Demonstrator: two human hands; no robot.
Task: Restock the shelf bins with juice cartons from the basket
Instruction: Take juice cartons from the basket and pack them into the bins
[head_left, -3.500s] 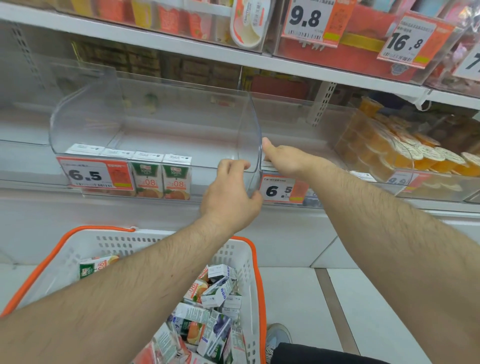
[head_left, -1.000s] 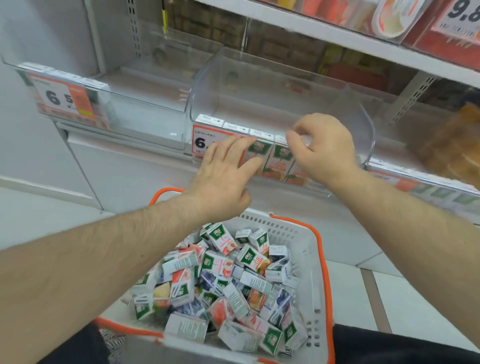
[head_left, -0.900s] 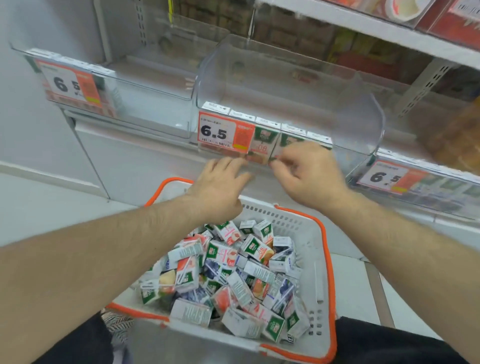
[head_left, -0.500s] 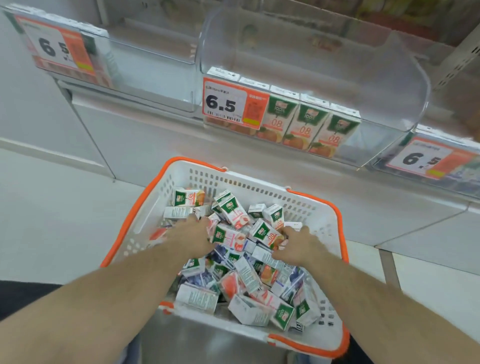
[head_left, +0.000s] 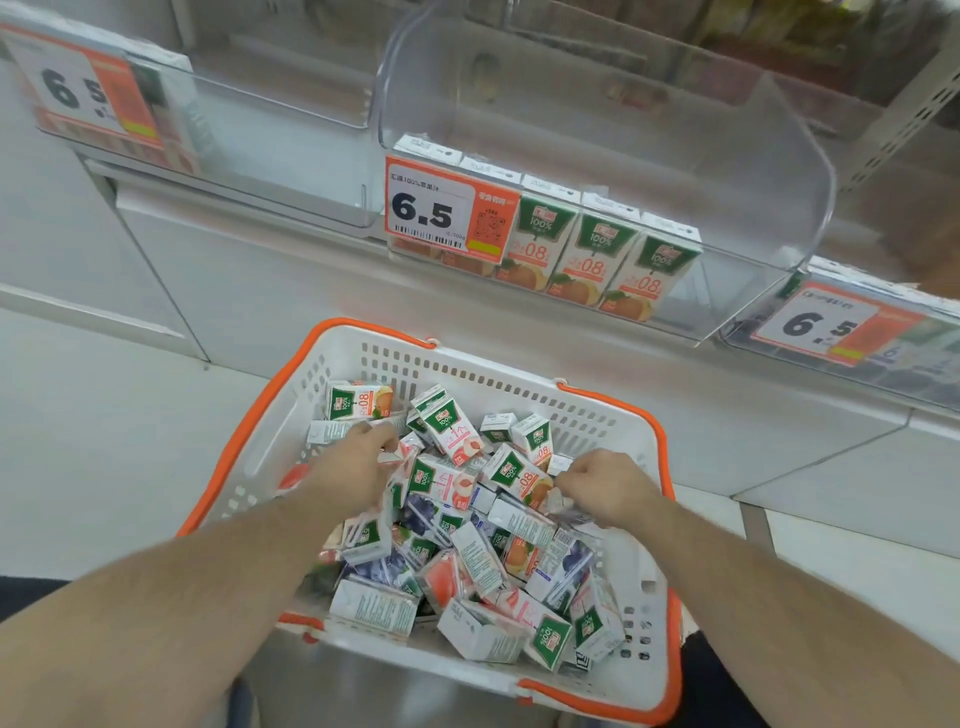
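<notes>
Both hands in basket (head_left: 332, 364). Left hand (head_left: 353, 462) and right hand (head_left: 602, 480) each curl into loose cartons (head_left: 467, 525); actual pinch unclear. Flavours mixed: risk grabbing peach for the orange bin (head_left: 753, 171).

Basket (head_left: 524, 384) sits right below the shelf bin (head_left: 613, 124), loose cartons (head_left: 467, 525) heaped inside; five cartons (head_left: 592, 254) lined up along the bin's front, 12 o'clock from the basket.

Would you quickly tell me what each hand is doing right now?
Left hand: fingers curled among the basket's cartons; whether it grips one cannot be told.
Right hand: likewise, cannot be told.
</notes>
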